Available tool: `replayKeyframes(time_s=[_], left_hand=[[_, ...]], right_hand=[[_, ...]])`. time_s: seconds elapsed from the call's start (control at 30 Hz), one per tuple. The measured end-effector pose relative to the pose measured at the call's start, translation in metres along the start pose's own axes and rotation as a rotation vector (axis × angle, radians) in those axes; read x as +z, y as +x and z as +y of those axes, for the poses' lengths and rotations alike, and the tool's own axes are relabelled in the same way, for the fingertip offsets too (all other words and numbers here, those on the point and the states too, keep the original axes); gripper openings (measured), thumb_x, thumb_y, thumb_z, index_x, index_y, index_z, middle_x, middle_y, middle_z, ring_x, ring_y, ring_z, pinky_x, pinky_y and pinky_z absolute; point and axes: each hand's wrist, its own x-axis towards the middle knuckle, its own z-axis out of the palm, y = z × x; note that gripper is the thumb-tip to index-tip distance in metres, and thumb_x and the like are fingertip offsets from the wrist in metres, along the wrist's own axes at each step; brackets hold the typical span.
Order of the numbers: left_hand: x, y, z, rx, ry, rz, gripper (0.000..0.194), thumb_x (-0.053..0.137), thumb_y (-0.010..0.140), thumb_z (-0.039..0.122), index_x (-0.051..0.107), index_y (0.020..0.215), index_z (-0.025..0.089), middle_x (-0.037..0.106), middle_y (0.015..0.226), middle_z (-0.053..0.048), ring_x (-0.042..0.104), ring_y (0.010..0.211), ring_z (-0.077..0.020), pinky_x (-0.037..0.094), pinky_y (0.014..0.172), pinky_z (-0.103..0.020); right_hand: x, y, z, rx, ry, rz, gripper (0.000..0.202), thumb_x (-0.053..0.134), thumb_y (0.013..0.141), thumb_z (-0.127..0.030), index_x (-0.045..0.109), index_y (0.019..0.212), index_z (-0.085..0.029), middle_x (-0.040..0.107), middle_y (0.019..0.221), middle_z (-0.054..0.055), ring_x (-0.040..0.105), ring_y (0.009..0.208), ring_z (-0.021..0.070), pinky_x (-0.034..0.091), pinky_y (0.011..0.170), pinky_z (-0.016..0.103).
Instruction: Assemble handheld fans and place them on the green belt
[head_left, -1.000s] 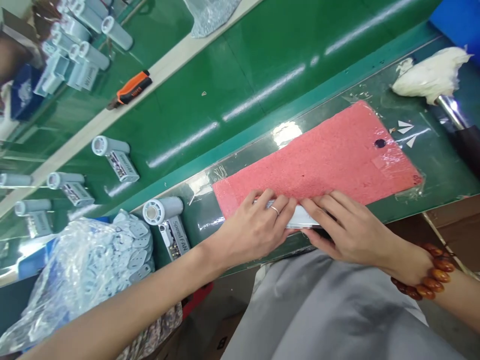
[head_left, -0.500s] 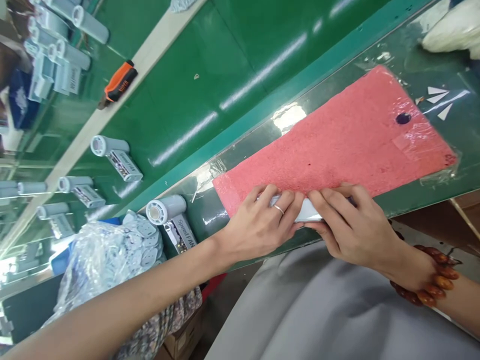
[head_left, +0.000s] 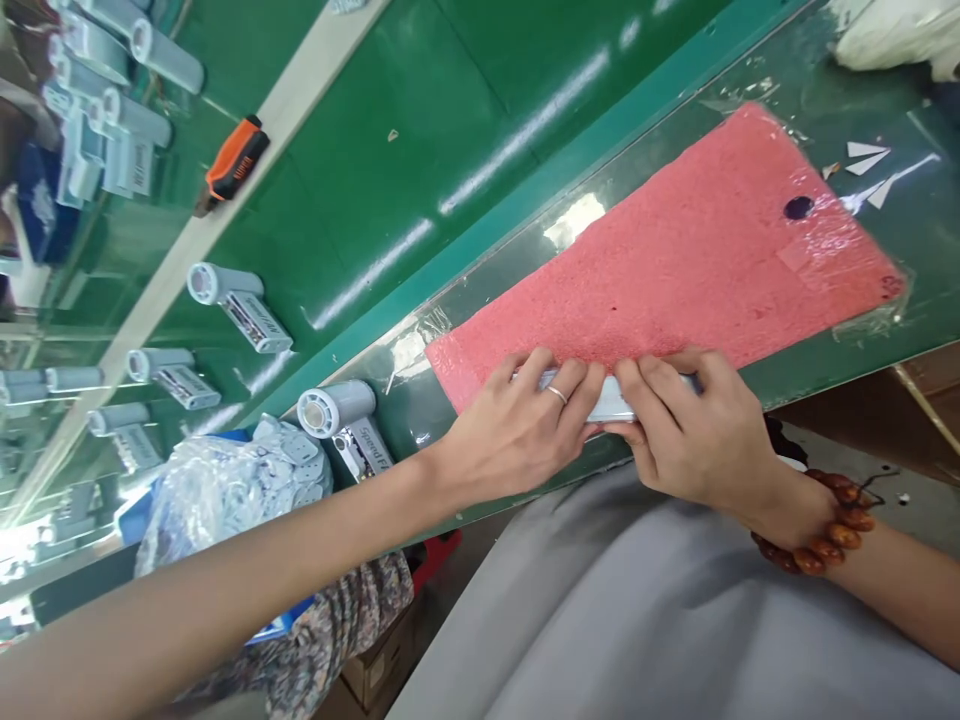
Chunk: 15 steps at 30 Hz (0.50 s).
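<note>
Both hands grip one pale grey-blue plastic part (head_left: 611,402) at the near edge of a pink foam mat (head_left: 675,240). My left hand (head_left: 529,420), with a ring on one finger, has its fingers wrapped over the part's left end. Closed round the right end is my right hand (head_left: 690,430), above a beaded bracelet (head_left: 825,530). Only the middle of the part shows between the hands; its ends are mostly covered. Left of my left hand, a small handheld fan (head_left: 341,415) marked "Speed FAN" lies on the bench edge.
More fan bodies (head_left: 240,305) lie on the green conveyor belt (head_left: 450,130) at left. Orange-handled pliers (head_left: 234,160) rest on the pale rail (head_left: 292,90). A plastic bag (head_left: 240,480) of light-blue parts stands at lower left. White paper scraps (head_left: 866,160) lie beyond the mat.
My view has shifted slightly, and the fans on the belt sit a little further right. Both hands keep their grip on the plastic part, almost unmoved against the mat.
</note>
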Motion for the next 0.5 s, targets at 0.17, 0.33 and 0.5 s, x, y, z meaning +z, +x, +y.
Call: replayKeyframes(time_s=[0.17,0.33,0.5], left_hand=[[0.0058,-0.0017,0.0035,-0.003,0.039,0.033,0.046,0.039,0.113,0.037,0.055,0.141,0.004,0.072,0.114,-0.016,0.061,0.091,-0.0277,0.047,0.077,-0.043],[0.0083,-0.0013,0.0031,0.000,0.068,0.113,0.045,0.046,0.111,0.036,0.056,0.139,0.003,0.073,0.113,-0.014,0.060,0.090,-0.0265,0.044,0.078,-0.042],[0.0113,-0.0030,0.0064,-0.009,0.044,0.106,0.046,0.045,0.112,0.035,0.056,0.141,0.002,0.073,0.114,-0.015,0.061,0.090,-0.0267,0.043,0.076,-0.042]], right_hand=[[0.0006,-0.0008,-0.0047,-0.002,-0.019,0.000,0.054,0.056,0.105,-0.039,0.059,0.140,0.003,0.070,0.112,0.023,0.055,0.095,0.0332,0.048,0.080,0.047],[0.0018,0.0011,-0.0033,-0.003,-0.025,0.009,0.051,0.056,0.106,-0.039,0.060,0.141,-0.002,0.072,0.109,0.021,0.059,0.093,0.0331,0.047,0.078,0.048],[0.0033,0.0043,-0.0022,-0.055,-0.040,0.028,0.049,0.046,0.110,-0.044,0.059,0.144,-0.012,0.074,0.107,0.017,0.063,0.087,0.0309,0.045,0.077,0.049]])
